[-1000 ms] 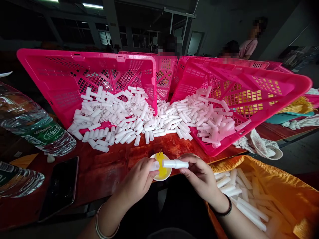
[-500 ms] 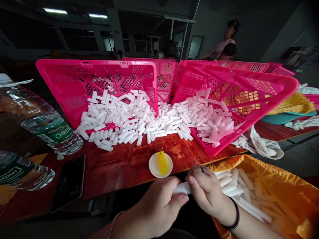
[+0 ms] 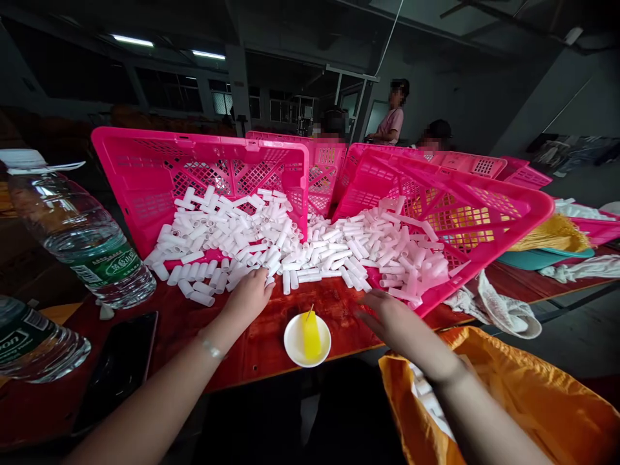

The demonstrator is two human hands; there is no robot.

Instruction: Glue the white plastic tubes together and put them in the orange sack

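Observation:
At the front of a heap of white plastic tubes (image 3: 329,248), my left hand (image 3: 249,297) has its thumb and fingers closed around the end of one tube. My right hand (image 3: 394,326) is above the table's front edge, near the low corner of the right pink basket (image 3: 484,206). Its fingers are slightly blurred, stretched out and apart, with nothing seen in them. Between the hands sits a small white dish (image 3: 292,342) holding a yellow block (image 3: 311,339) with a thin pin-like piece at its top. More white tubes lie in the orange cloth bag (image 3: 513,387) under my right forearm.
The left pink basket (image 3: 140,171) lies tipped, tubes spilling from it. Two water bottles (image 3: 109,258) and a dark phone (image 3: 119,368) are at left. White gloves (image 3: 504,310) lie at right. People (image 3: 391,119) are beyond the baskets.
My hands were together over my lap on a white tube; they have parted. The left moved up to the heap, the right up toward the right basket. The tube they held is out of sight.

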